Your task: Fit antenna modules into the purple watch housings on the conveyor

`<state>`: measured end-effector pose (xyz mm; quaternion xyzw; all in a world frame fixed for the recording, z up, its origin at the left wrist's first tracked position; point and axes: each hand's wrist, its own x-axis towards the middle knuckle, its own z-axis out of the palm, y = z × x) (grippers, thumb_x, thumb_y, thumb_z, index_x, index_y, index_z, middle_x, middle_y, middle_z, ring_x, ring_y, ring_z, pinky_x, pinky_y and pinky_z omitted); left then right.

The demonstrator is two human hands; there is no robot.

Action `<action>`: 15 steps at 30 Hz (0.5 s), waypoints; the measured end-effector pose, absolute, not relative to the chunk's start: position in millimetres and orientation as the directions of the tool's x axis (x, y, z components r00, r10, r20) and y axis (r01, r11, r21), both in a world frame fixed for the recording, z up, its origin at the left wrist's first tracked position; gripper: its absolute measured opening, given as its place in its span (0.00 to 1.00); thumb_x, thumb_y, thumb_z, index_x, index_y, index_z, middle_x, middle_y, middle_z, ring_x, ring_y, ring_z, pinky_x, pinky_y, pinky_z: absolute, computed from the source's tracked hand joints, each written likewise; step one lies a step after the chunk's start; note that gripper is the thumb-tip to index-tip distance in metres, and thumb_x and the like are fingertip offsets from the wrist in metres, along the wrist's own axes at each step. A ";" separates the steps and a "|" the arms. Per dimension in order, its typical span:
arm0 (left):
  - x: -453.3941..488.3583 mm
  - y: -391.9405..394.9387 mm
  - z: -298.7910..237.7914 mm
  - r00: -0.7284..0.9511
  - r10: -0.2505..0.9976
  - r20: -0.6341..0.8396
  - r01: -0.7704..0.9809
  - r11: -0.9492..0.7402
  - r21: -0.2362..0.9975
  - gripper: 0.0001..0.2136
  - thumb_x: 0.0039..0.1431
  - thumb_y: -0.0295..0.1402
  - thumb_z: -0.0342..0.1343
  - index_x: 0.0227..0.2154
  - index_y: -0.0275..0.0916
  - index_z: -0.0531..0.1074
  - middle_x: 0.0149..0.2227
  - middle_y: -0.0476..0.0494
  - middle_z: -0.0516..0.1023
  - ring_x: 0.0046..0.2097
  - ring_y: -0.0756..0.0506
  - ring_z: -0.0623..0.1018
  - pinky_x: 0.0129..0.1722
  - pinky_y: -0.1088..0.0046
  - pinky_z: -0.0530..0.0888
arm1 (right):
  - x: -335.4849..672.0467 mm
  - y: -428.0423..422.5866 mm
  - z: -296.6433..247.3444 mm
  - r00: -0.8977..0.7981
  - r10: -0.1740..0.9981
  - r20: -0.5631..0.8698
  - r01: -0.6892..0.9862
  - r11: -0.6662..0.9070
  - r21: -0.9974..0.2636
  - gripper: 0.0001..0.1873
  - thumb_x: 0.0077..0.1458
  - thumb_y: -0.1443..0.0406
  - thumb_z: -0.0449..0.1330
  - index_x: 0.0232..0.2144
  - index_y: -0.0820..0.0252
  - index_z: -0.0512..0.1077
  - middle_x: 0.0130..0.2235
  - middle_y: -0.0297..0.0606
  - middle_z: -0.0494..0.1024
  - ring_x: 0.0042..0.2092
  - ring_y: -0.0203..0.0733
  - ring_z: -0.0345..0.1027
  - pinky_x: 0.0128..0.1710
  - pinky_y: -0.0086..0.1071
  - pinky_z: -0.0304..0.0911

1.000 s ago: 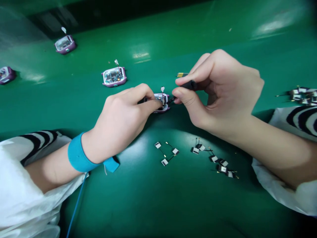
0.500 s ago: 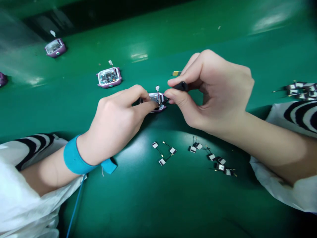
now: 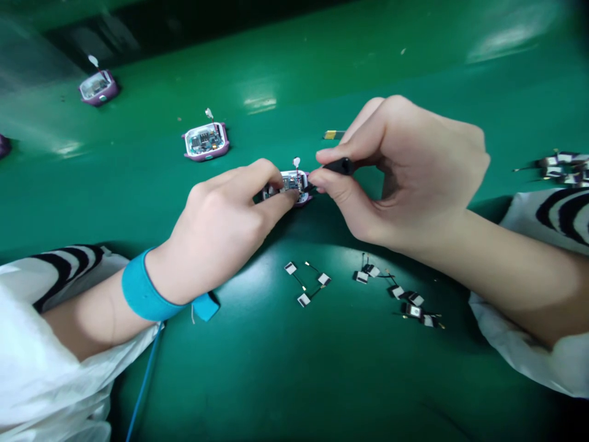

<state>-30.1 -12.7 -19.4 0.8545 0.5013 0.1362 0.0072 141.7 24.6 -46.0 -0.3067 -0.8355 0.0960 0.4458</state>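
Observation:
An opened watch case (image 3: pixel 301 182) with a purple rim and a bare circuit board lies between both hands. A small white round part on a wire sticks up from its far edge. My left hand (image 3: pixel 221 224) is closed on the case's left side, its thumb and forefinger covering part of the board. In my right hand (image 3: pixel 409 166), a short black hand tool (image 3: pixel 339 166) is pinched between thumb and fingers. The tool's tip points at the right end of the case; whether it touches the board I cannot tell. A teal wrist strap (image 3: pixel 150 288) circles my left wrist.
Two more open purple watch cases stand farther off, one nearby (image 3: pixel 206 141) and one at upper left (image 3: pixel 99 88). Several small white-and-black wired modules (image 3: pixel 304 299) lie nearer me, with another cluster (image 3: pixel 564 169) at far right. A yellow-ended piece (image 3: pixel 330 134) lies behind my right hand.
My right hand has shifted slightly right and tilted a little with the tool. My left hand and the watch case appear slightly farther right; both grips stay the same.

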 end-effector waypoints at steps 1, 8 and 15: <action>-29.8 -12.7 -19.4 0.451 0.864 0.224 0.858 -0.489 0.158 0.12 0.60 0.35 0.44 0.32 0.41 0.72 0.30 0.49 0.74 0.28 0.51 0.72 0.24 0.74 0.64 | 141.6 24.6 -46.1 -0.412 0.595 0.690 0.420 0.796 -0.436 0.09 0.53 0.63 0.54 0.23 0.56 0.58 0.27 0.29 0.68 0.30 0.31 0.64 0.25 0.26 0.63; -28.6 -13.3 -21.7 0.358 0.909 0.211 0.877 -0.405 0.258 0.08 0.58 0.35 0.49 0.31 0.43 0.73 0.31 0.53 0.76 0.29 0.53 0.73 0.25 0.76 0.64 | 141.1 23.9 -45.0 -0.412 0.582 0.701 0.388 0.808 -0.443 0.09 0.51 0.64 0.55 0.23 0.57 0.58 0.27 0.30 0.68 0.29 0.31 0.63 0.25 0.27 0.62; -28.2 -12.3 -21.2 0.331 0.928 0.173 0.879 -0.370 0.300 0.07 0.57 0.34 0.49 0.31 0.41 0.72 0.30 0.53 0.74 0.30 0.52 0.72 0.28 0.76 0.64 | 141.5 22.8 -43.2 -0.418 0.604 0.679 0.403 0.793 -0.457 0.09 0.53 0.64 0.53 0.23 0.57 0.58 0.27 0.30 0.68 0.30 0.31 0.64 0.26 0.27 0.61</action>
